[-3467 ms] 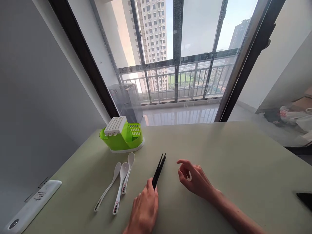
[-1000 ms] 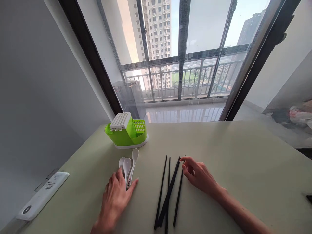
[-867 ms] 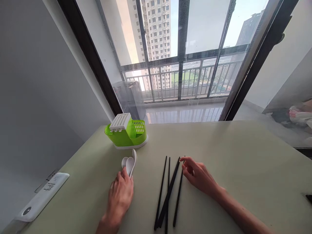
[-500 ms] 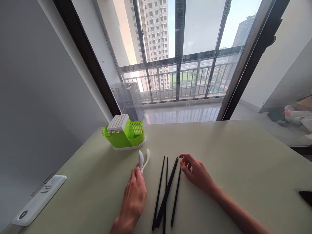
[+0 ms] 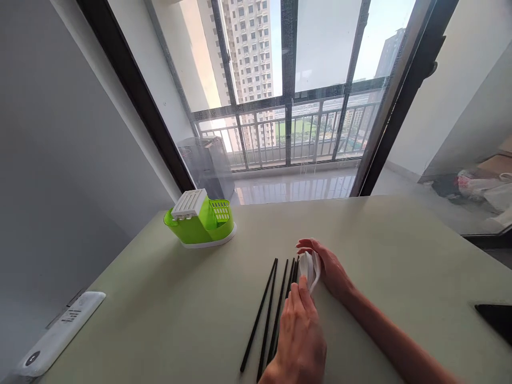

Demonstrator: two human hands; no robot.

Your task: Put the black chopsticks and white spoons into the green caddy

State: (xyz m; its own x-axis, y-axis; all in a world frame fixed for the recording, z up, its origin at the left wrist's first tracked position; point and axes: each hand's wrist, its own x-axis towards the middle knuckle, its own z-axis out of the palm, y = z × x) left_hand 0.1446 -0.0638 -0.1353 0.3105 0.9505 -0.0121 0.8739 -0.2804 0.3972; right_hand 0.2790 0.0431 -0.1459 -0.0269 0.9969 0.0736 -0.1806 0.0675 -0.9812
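Here the white spoons (image 5: 309, 269) point bowls-far, left hand (image 5: 301, 336) fingers pinching their handles, right hand (image 5: 328, 266) fingers loosely cupping the bowls.

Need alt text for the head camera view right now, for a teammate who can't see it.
The left hand passes white spoons to the right hand, just right of black chopsticks lying spread on a pale green table. A green cutlery holder stands near the far left corner, before a balcony window.

bright daylight floods through the window (image 5: 288, 80), shadows stay soft, and wide-angle distortion bends the frame's edges.
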